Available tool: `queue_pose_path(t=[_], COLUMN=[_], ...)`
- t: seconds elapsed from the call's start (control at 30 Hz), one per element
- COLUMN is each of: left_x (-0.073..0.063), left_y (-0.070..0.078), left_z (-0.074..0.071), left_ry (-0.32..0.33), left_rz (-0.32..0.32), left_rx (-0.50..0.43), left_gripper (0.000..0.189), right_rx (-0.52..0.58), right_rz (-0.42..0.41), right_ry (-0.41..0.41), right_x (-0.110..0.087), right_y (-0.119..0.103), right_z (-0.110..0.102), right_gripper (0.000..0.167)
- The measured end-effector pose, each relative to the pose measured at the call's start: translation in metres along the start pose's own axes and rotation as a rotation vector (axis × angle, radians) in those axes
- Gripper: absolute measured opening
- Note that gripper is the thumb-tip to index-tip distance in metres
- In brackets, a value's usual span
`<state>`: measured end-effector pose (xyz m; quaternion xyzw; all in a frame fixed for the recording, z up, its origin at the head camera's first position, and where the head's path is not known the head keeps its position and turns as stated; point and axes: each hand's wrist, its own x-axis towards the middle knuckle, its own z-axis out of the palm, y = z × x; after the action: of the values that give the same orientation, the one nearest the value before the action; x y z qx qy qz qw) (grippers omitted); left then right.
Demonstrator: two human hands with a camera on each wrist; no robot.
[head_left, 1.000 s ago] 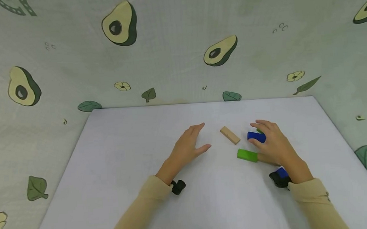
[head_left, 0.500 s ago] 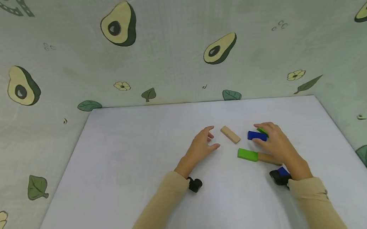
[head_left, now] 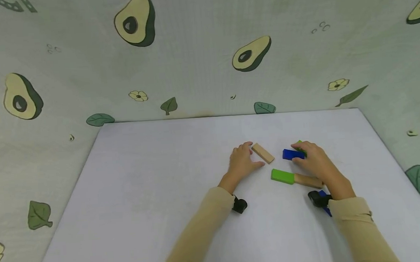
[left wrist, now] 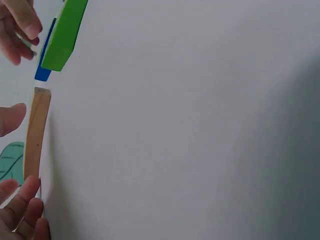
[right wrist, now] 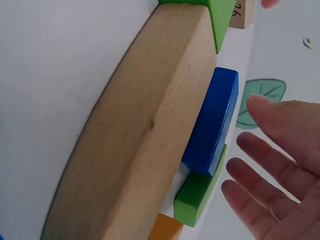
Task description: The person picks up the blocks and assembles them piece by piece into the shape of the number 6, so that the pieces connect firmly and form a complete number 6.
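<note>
My left hand (head_left: 241,161) is at the near-left side of a plain wooden block (head_left: 263,153), thumb and fingers spread apart. In the left wrist view its fingertips overlap one end of that wooden block (left wrist: 37,132), while the thumb stays apart from it; contact cannot be told. My right hand (head_left: 316,162) hovers over a blue block (head_left: 293,154) and a green block (head_left: 299,142) partly behind its fingers. The right wrist view shows its fingers (right wrist: 270,175) loosely bent, with nothing between them and the blue block (right wrist: 212,120) and green block (right wrist: 195,197) beside them.
Nearer me, a bright green block (head_left: 282,176) lies end to end with a wooden block (head_left: 307,180). Another blue block (head_left: 327,211) is partly hidden beneath the right wrist's camera. An orange block (right wrist: 167,227) shows in the right wrist view. The white table (head_left: 160,158) meets an avocado-print cloth.
My left hand has moved right and slightly away from me, up to the plain wooden block. The right hand has stayed nearly in place, shifting slightly over the blue and green blocks.
</note>
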<state>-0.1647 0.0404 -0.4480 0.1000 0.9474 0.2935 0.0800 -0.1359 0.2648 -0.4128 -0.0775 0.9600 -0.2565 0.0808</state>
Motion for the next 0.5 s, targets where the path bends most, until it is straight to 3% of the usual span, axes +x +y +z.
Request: queue_pose_path(t=[0.13, 0.5], left_x=[0.004, 0.004], left_y=[0.006, 0.011], left_z=[0.008, 0.023], left_ry=[0.018, 0.081], left_rz=[-0.044, -0.106], left_rx=[0.073, 0.128], left_gripper=[0.081, 0.086], right_rx=[0.002, -0.039], right_rz=[-0.009, 0.0], right_ry=[0.005, 0.0], right_x=[0.001, 0.005], right_y=[0.002, 0.006], right_z=[0.001, 0.007], right_gripper=[0.045, 0.04])
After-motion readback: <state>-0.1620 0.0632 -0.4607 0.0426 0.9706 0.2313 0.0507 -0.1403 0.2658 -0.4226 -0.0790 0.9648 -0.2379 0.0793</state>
